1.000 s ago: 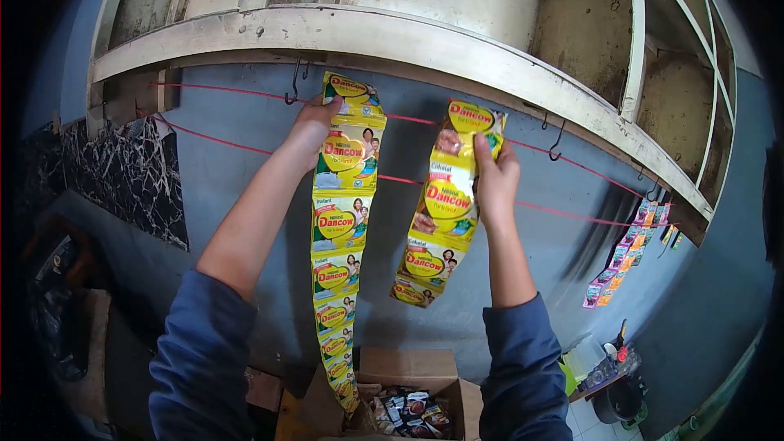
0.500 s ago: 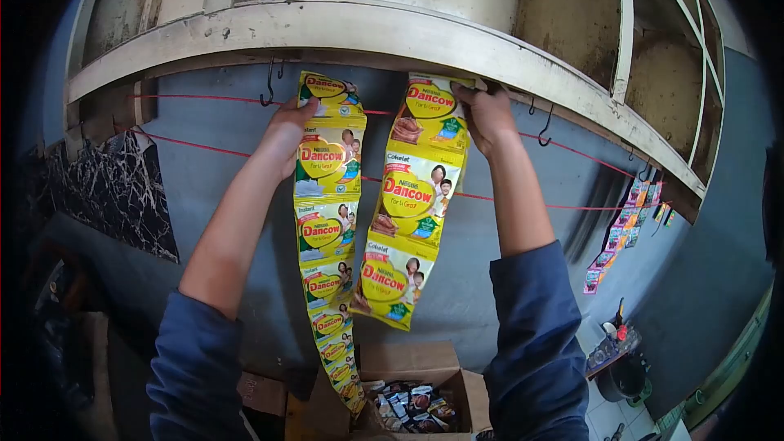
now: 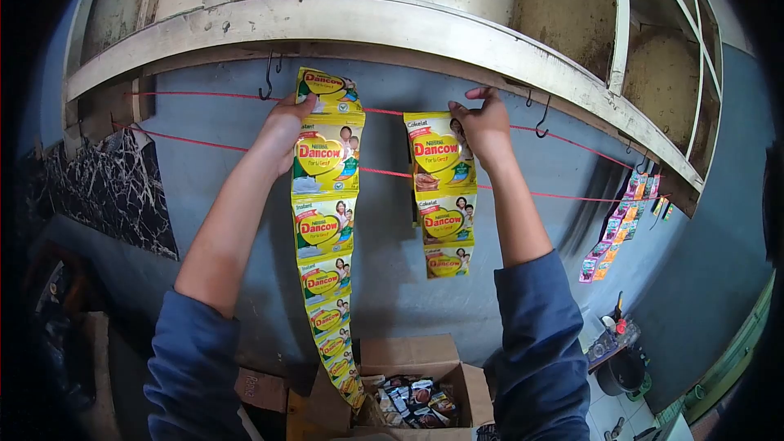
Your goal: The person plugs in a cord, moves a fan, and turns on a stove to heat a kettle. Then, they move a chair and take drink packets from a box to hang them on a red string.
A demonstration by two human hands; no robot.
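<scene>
My left hand pinches the upper part of a long strip of yellow Dancow milk sachets, its thumb on the front at the left edge. That strip hangs in front of two red strings and tapers down to the box below. My right hand is closed at the top right corner of a shorter strip of chocolate Dancow sachets, with the index finger raised. This strip's top edge is level with the upper red string, and a sliver of yellow shows behind its left side.
A cream wooden shelf frame spans overhead, with black metal hooks under it. Colourful sachet strips hang at the right. Below stands a cardboard box of dark sachets. A black bucket is at the lower right.
The chocolate strip has dropped from the shelf's underside to the upper red string, now straighter and farther from me. My right hand has moved slightly down; my left is nearly still.
</scene>
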